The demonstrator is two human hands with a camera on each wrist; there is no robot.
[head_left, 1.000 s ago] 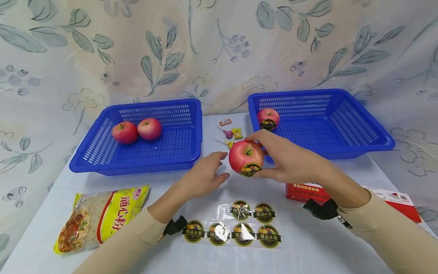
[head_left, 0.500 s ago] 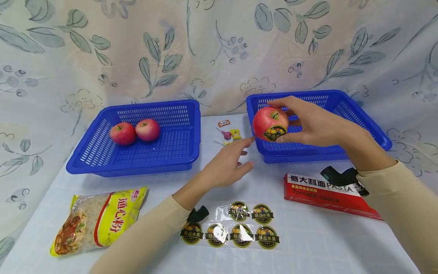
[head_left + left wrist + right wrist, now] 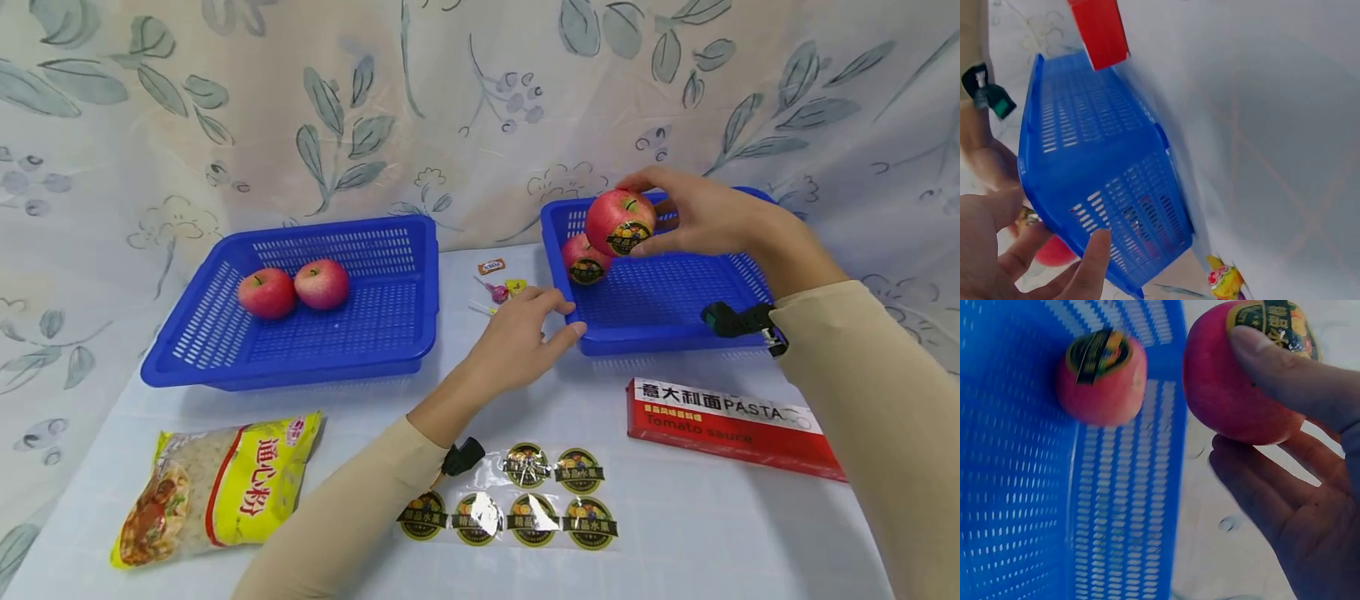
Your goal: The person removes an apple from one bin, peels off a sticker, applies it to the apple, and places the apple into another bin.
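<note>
White table (image 3: 712, 533), floral backdrop: your right hand (image 3: 705, 218) grips labelled apple (image 3: 619, 222) above right basket (image 3: 678, 333); left hand (image 3: 525, 337) open at rim. Loose grip risks dropping, bruising.

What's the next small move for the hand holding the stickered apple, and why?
Probably lower it into the right basket and let go. The right hand holds the stickered apple above that basket, just over another stickered apple, so setting it on the bare floor beside that one looks safest.

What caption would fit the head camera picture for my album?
Right hand holds a stickered apple over the right basket; left hand touches its corner.
</note>
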